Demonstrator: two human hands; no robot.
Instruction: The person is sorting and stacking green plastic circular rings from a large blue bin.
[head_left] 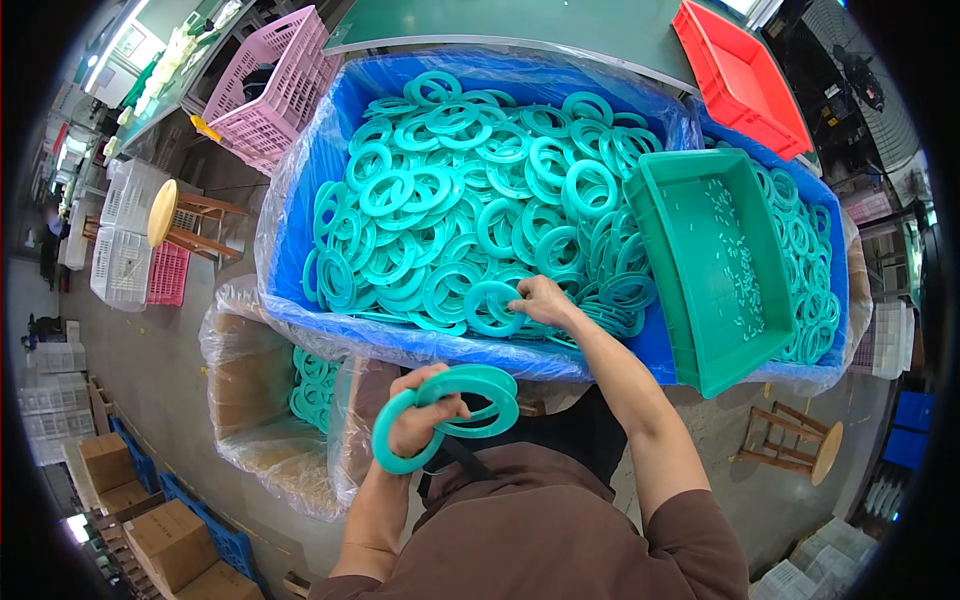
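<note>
Your left hand (420, 420) grips stacked teal rings (470, 395), fingers curled; at 12 o'clock, your right hand (543, 300) pinches a ring (492, 308) (blue bin (300, 200)).

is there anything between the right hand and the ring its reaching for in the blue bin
Nothing visible stands between them. The right hand already has its fingers on a teal ring lying on top of the pile in the blue bin. The left hand holds other rings near the body, clear of it.
</note>
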